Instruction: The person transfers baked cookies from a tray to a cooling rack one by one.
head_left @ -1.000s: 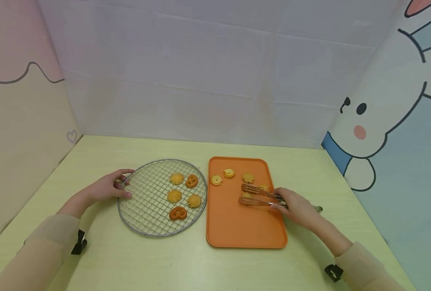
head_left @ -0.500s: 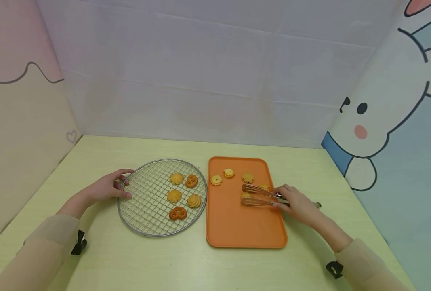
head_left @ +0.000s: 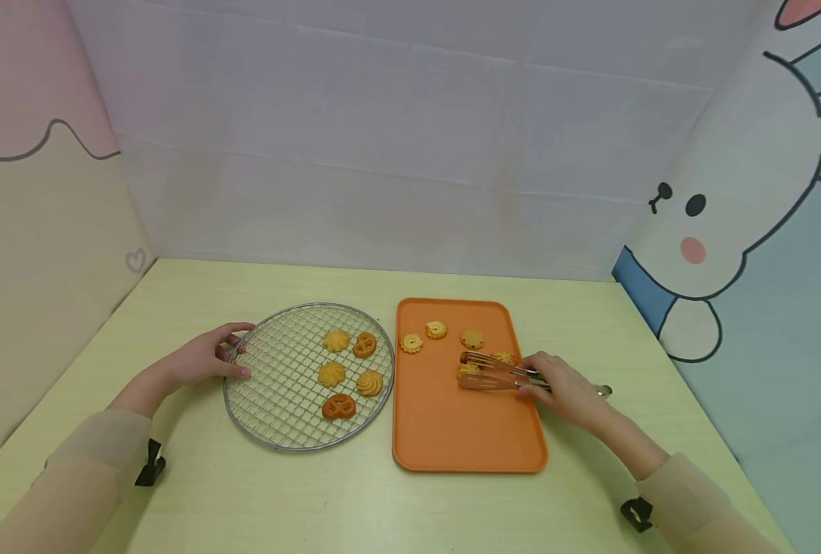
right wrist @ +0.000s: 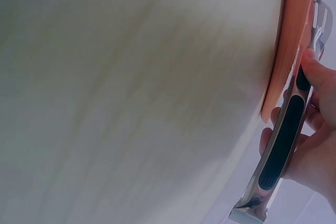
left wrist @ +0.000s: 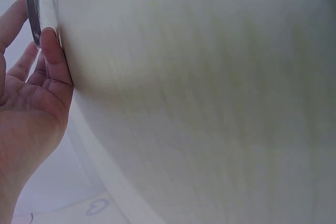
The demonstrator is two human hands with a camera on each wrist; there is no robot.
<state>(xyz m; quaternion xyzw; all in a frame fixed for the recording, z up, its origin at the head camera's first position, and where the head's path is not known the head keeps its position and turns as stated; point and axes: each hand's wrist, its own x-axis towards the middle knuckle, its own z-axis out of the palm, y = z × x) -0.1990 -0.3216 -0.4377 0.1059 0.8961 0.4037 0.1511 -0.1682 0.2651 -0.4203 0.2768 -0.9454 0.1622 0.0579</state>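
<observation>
In the head view my left hand (head_left: 209, 355) holds the near-left rim of a round wire cooling rack (head_left: 271, 385), thumb and fingers at its edge. Metal tongs (head_left: 496, 373) with slotted ends are gripped by my right hand (head_left: 565, 388) above an orange tray (head_left: 465, 431). A yellow cookie (head_left: 468, 370) lies between the tongs' two ends, partly covered; whether both ends touch it is unclear. Another cookie (head_left: 503, 358) sits just behind the tongs. The right wrist view shows thumb and fingers around the dark-inlaid handle (right wrist: 283, 142).
On the rack's right half lie several cookies, among them a swirl cookie (head_left: 370, 382) and a brown pretzel (head_left: 338, 406). Toward the tray's back are a round cookie (head_left: 472, 338) and two ring-shaped cookies (head_left: 436, 330). Rack and tray stand side by side on the pale table (head_left: 313, 500).
The tongs have shifted slightly, and their two ends have drawn closer together around the yellow cookie. My left hand and the rack have stayed in place.
</observation>
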